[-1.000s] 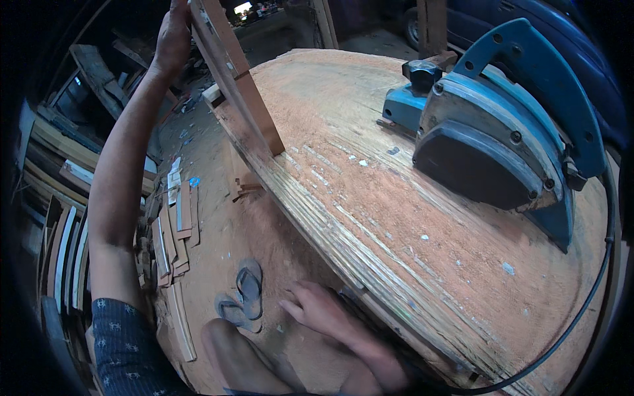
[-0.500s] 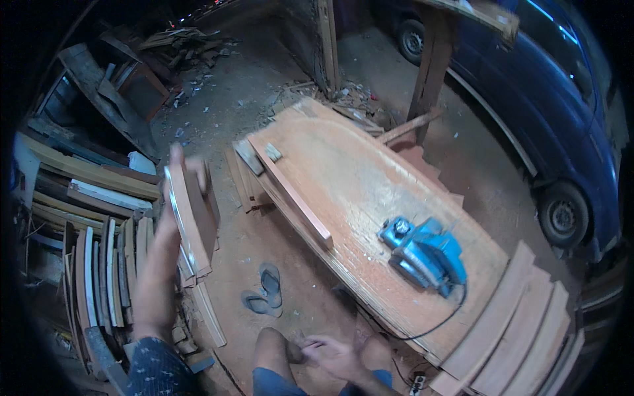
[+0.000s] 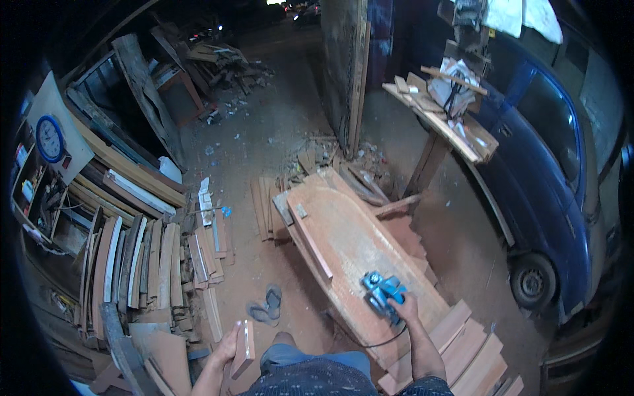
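A long reddish workbench (image 3: 350,244) carries a blue electric planer (image 3: 382,294) and 1 wooden strip (image 3: 309,241).

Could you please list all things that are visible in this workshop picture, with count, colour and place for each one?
wooden workbench: one, reddish, centre
electric planer: one, blue, near end of the bench, under the right hand
long batten: one, reddish, along the bench's left edge
short wood piece: one, reddish, in the left hand
sandals: one pair, grey, on the floor left of the bench
stacked boards: many, brown and pale, left side
planks: several, reddish, lower right beside the bench
wall clock: one, blue rim, far left
car: one, dark blue, right
cluttered stand: one, wood, upper right
left hand: grip closed on the short wood piece
right hand: grip on the electric planer's handle
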Demonstrator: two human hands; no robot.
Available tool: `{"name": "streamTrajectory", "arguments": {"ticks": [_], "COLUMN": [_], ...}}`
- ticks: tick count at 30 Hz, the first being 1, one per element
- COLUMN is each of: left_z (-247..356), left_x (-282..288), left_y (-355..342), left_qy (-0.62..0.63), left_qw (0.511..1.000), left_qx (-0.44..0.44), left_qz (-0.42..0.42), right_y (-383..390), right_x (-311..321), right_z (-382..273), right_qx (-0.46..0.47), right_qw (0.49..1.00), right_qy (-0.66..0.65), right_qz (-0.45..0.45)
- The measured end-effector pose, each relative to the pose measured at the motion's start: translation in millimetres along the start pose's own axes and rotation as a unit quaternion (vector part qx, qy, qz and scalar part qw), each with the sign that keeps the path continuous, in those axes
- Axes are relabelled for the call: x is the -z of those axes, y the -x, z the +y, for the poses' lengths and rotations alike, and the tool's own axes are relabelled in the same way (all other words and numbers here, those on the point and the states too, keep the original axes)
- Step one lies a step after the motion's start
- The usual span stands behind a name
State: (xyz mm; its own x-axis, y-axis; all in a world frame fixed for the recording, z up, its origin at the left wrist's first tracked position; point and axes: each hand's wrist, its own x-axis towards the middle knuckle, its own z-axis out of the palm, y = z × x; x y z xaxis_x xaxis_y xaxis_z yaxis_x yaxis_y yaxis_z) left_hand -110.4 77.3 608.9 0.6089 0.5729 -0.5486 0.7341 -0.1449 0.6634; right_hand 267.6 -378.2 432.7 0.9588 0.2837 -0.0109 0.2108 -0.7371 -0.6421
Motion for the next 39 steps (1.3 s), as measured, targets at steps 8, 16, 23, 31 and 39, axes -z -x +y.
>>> {"name": "streamTrajectory", "arguments": {"ticks": [8,16,23,31,39], "left_z": [-41,-51,25,30,-7], "left_x": [-44,-33,-20,-1,-3], "left_y": [9,-36,-44,-59,-72], "left_qy": [0.248,0.239,0.145,0.121,0.145], "left_qw": [0.968,0.969,0.989,0.991,0.989], "left_qx": [0.011,0.054,0.011,0.029,0.015], "left_qz": [0.041,-0.027,-0.013,-0.047,0.005], "right_y": [-29,24,42,28,-4], "right_x": [-38,19,20,-26,-64], "right_z": [41,-83,-139,-168,-196], "right_qx": [-0.089,-0.155,-0.18,-0.121,-0.109], "right_qw": [0.968,0.93,0.916,0.933,0.931], "right_qy": [-0.112,-0.301,-0.333,-0.301,-0.311], "right_qz": [-0.204,-0.145,-0.134,-0.153,-0.155]}}
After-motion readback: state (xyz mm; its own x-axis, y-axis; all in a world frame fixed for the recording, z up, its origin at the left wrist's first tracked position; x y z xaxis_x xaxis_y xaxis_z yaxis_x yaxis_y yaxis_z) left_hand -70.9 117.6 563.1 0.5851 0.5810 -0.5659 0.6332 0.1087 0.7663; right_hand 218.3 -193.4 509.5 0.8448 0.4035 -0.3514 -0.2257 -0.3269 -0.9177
